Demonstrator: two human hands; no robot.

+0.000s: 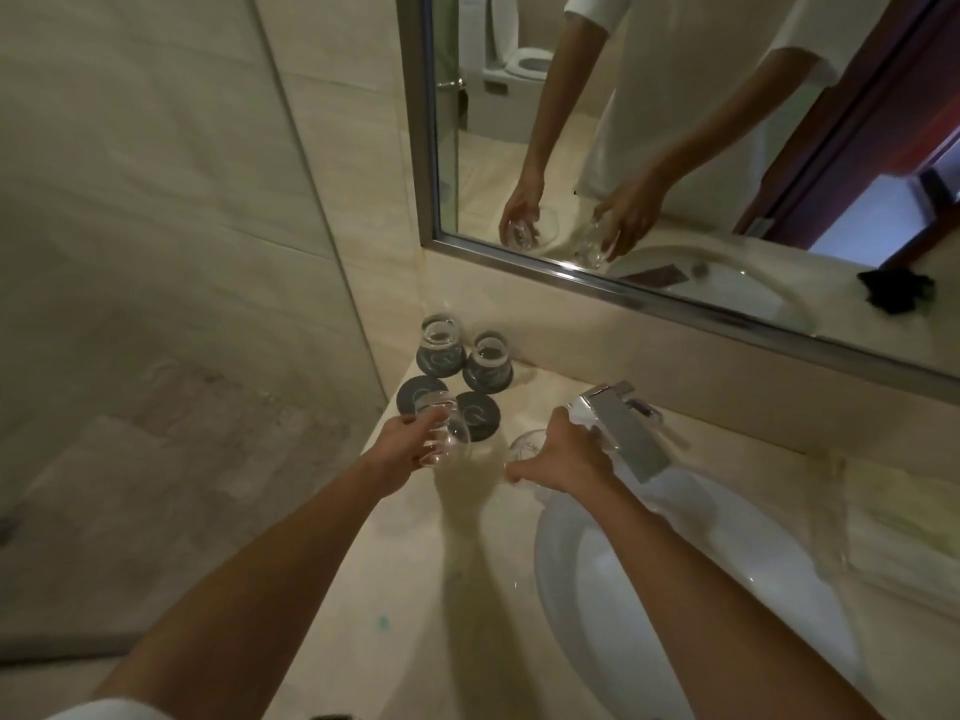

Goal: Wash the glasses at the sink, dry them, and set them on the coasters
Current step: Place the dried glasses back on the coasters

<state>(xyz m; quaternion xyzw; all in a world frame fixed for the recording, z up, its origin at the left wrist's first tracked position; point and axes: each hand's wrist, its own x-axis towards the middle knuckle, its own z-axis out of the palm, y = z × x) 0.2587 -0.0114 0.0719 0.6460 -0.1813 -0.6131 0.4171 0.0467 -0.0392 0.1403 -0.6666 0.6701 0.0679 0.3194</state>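
1. Nearest me, the white sink (582, 563) sits in the table (415, 574).
2. My left hand (402, 444) has its fingers wrapped round a glass (448, 432) over the near coasters (480, 414); my right hand (563, 452) clasps another glass (524, 449) beside the tap (621, 426).
3. Farther back, two glasses (440, 332) already stand on coasters, so I judge we're half done.

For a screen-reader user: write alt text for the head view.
Each hand holds a clear glass, left hand near two bare coasters, right hand beside the faucet and sink. Two more glasses stand on coasters behind.
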